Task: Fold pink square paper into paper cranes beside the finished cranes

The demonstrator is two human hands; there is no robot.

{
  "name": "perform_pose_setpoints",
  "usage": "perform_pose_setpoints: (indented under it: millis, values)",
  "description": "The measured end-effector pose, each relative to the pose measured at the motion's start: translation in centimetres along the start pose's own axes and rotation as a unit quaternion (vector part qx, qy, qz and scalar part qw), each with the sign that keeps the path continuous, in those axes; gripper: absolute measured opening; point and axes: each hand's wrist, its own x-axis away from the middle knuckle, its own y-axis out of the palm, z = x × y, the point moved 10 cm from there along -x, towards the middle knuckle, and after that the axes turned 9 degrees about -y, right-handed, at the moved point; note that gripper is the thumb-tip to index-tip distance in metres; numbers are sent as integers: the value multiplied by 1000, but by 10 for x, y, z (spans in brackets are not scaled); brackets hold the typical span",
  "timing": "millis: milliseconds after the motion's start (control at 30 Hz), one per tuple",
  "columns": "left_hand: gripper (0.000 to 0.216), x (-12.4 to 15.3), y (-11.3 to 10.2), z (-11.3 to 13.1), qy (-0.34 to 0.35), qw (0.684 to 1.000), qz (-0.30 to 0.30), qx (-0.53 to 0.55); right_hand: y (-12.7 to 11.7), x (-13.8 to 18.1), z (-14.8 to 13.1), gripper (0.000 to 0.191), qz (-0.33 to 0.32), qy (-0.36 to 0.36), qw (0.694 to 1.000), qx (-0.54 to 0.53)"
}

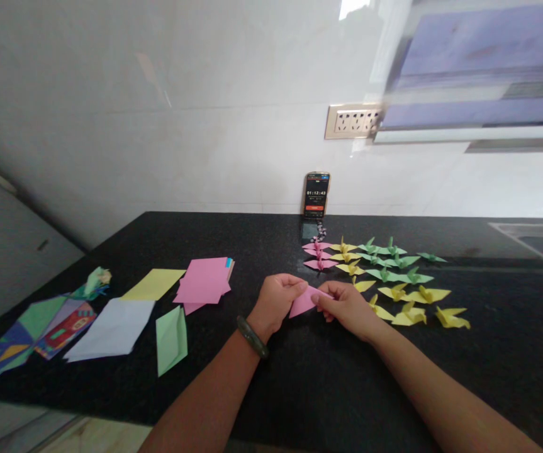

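A folded pink paper (305, 300) is pinched between both my hands just above the black counter (262, 377). My left hand (275, 302), with a dark bangle on its wrist, grips the paper's left end with closed fingers. My right hand (344, 307) pinches its right end. To the right lie several folded paper cranes: pink ones (319, 255), green ones (391, 261) and yellow ones (415, 308), set out in rows.
A pink paper stack (204, 281), a yellow sheet (154, 284), a white sheet (113, 327), a green folded sheet (172, 338) and patterned papers (39, 327) lie at the left. A phone (317, 195) leans on the wall. A sink (542, 242) is at the far right.
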Motion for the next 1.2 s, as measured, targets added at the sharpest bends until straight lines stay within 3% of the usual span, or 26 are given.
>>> perform_pose_setpoints:
  millis: [900,1200]
  values:
    - [13,1,-2,3,22,999,33,-10,3,2,8,30,6,37,995,-93]
    - [29,0,13,-6,-10,998,-56,36,-1,1,10,33,41,38,988,-142]
